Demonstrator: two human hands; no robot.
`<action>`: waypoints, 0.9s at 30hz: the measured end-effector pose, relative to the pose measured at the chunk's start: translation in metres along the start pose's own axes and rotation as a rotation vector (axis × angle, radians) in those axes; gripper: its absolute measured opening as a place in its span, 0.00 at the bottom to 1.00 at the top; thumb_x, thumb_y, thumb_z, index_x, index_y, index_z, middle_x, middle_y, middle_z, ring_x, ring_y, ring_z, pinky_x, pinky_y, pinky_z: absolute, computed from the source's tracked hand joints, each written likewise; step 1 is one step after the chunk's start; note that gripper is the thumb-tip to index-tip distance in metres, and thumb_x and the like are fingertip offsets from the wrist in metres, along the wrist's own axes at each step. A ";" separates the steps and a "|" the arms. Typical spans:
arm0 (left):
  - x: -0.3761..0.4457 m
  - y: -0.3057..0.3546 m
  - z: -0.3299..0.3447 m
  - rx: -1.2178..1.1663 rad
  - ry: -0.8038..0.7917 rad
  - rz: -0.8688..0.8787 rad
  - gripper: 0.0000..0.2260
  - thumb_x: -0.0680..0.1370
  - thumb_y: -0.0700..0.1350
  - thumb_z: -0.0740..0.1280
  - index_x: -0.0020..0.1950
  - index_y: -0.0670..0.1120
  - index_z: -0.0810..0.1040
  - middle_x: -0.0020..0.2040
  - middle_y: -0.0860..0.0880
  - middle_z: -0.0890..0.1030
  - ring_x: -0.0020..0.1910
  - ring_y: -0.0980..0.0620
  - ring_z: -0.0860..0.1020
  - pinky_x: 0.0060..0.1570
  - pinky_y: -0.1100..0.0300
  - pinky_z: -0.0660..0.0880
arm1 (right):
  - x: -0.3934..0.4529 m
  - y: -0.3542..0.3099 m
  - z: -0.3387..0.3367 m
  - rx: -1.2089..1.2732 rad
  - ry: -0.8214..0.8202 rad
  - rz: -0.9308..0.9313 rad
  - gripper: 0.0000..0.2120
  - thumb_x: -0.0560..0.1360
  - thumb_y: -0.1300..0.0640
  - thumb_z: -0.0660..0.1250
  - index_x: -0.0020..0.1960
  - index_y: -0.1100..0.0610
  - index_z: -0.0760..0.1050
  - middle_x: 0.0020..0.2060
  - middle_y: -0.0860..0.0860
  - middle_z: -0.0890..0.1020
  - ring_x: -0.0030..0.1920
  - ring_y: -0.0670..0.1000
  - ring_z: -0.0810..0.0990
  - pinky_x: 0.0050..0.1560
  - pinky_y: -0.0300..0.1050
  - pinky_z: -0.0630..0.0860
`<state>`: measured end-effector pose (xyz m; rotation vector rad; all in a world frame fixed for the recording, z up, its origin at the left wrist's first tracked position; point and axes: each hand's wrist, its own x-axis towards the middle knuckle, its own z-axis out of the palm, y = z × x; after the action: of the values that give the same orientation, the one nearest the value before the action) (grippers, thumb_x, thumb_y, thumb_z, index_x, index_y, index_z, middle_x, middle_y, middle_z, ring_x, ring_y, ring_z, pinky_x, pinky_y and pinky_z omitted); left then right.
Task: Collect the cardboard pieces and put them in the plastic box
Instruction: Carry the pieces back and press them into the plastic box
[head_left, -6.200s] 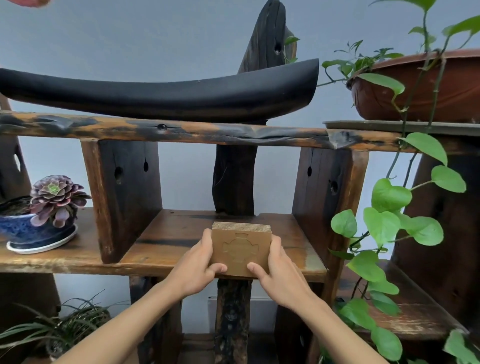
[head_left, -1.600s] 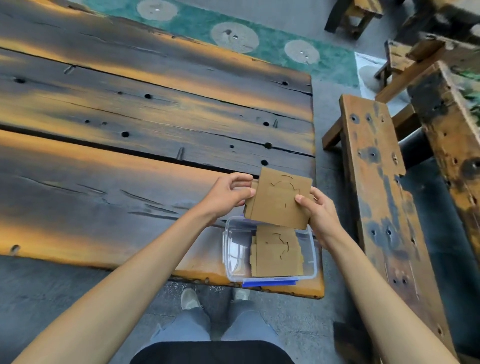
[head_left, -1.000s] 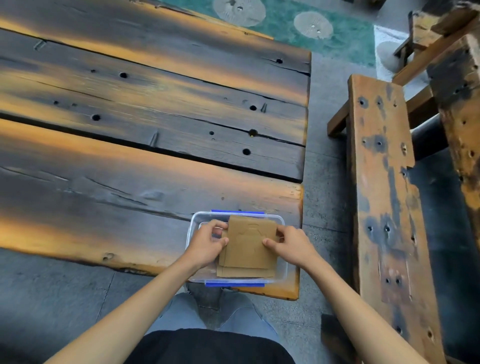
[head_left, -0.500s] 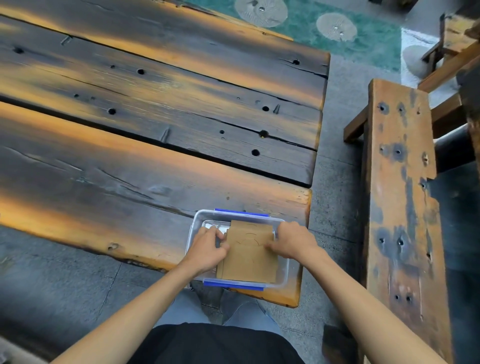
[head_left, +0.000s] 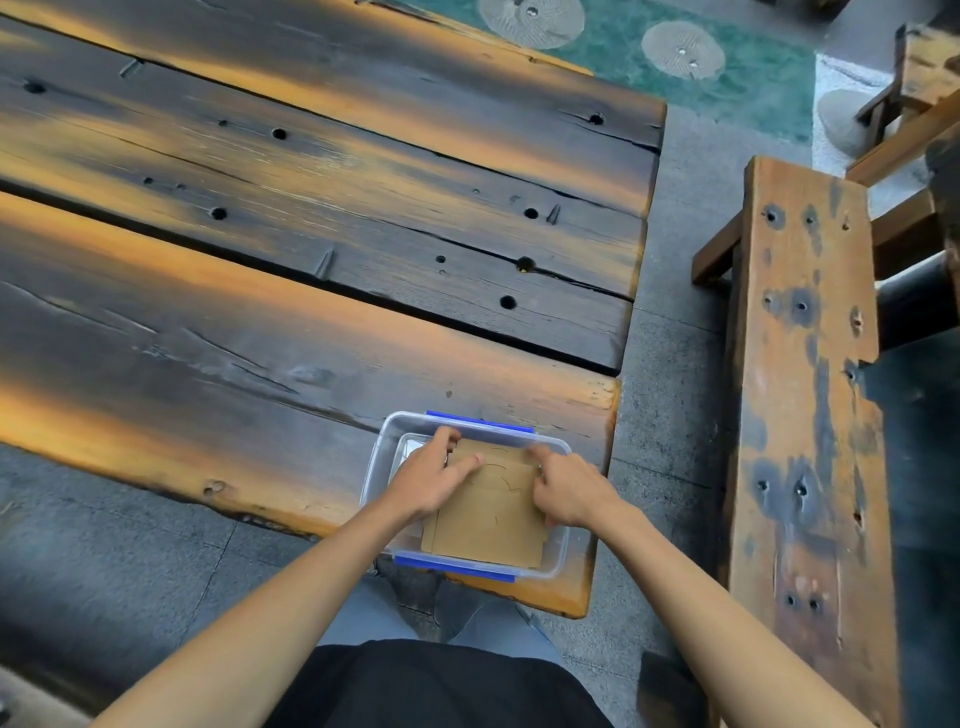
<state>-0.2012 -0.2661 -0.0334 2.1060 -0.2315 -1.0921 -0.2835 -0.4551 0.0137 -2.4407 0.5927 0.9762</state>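
Observation:
A clear plastic box (head_left: 379, 457) with blue clips sits at the near right corner of the dark wooden table (head_left: 260, 291). Brown cardboard pieces (head_left: 493, 525) lie stacked flat inside it. My left hand (head_left: 428, 480) rests on the stack's left far edge, fingers spread over the top piece. My right hand (head_left: 569, 488) presses on the stack's right far edge, fingers curled down at its side. Both hands are inside the box rim.
A worn wooden bench (head_left: 805, 415) runs along the right, across a narrow strip of grey floor (head_left: 670, 364). A green mat with round pale discs (head_left: 680, 49) lies beyond the table. My legs stand just below the table edge.
The stack went from the shelf to the table and down into the box. In the last half second my hands shifted toward the stack's far edge, flattening it.

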 end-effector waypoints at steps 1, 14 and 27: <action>0.001 -0.001 0.001 0.029 0.017 0.000 0.24 0.78 0.61 0.64 0.69 0.49 0.68 0.67 0.49 0.75 0.65 0.49 0.74 0.62 0.52 0.71 | -0.001 0.000 0.002 0.014 -0.006 -0.002 0.30 0.74 0.58 0.54 0.77 0.52 0.63 0.52 0.61 0.85 0.58 0.64 0.81 0.59 0.58 0.79; 0.010 0.008 -0.004 0.185 -0.077 0.028 0.30 0.72 0.68 0.63 0.68 0.52 0.76 0.65 0.51 0.78 0.65 0.49 0.75 0.64 0.51 0.72 | 0.007 -0.010 -0.015 0.015 -0.252 -0.052 0.37 0.67 0.49 0.57 0.77 0.51 0.64 0.50 0.56 0.83 0.51 0.57 0.83 0.58 0.52 0.80; 0.025 -0.005 -0.027 0.117 0.163 0.028 0.18 0.78 0.58 0.61 0.53 0.49 0.85 0.52 0.48 0.86 0.53 0.48 0.82 0.55 0.52 0.76 | 0.030 -0.007 -0.019 0.022 -0.248 -0.107 0.36 0.74 0.30 0.57 0.75 0.49 0.68 0.66 0.54 0.81 0.59 0.55 0.84 0.62 0.55 0.79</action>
<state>-0.1659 -0.2601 -0.0431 2.2758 -0.2506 -0.9039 -0.2501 -0.4666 0.0065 -2.2592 0.3817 1.1971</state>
